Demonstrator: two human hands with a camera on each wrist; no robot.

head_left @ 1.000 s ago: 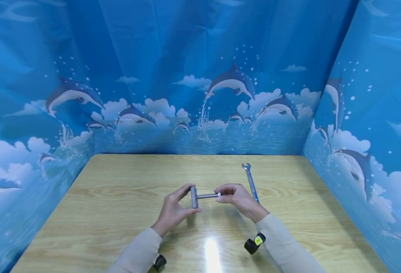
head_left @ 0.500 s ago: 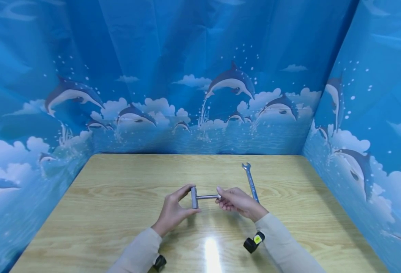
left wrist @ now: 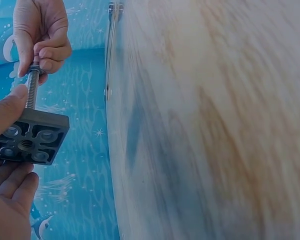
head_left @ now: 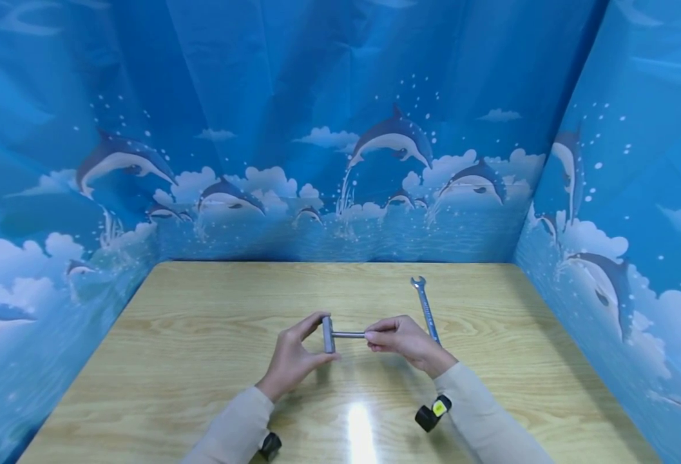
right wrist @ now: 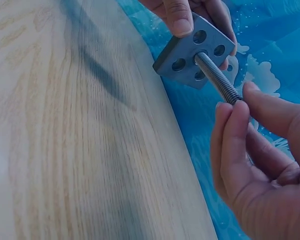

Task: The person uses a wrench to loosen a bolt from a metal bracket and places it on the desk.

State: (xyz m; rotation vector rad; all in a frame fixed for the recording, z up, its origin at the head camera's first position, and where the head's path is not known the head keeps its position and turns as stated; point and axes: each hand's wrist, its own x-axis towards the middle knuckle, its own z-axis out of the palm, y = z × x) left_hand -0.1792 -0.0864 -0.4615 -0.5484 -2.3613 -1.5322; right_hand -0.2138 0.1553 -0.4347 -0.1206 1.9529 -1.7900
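My left hand grips a square grey metal plate by opposite edges, thumb on one side and fingers on the other. The plate has a hole near each corner, and a threaded bolt stands in its middle hole. In the left wrist view the plate's underside shows a ribbed, hollow back. My right hand pinches the bolt's far end between thumb and fingertips, which mostly hide that end. Between the two hands, the bare thread shows in the right wrist view. Plate and bolt are held above the table.
An open-ended wrench lies on the wooden table just beyond my right hand, its near end hidden behind that hand. Blue dolphin-printed sheeting walls off the back and both sides.
My right fingers have rolled round the bolt's end, thumb swinging up on top and then back down, and now cover more of it. The left hand and plate barely move.
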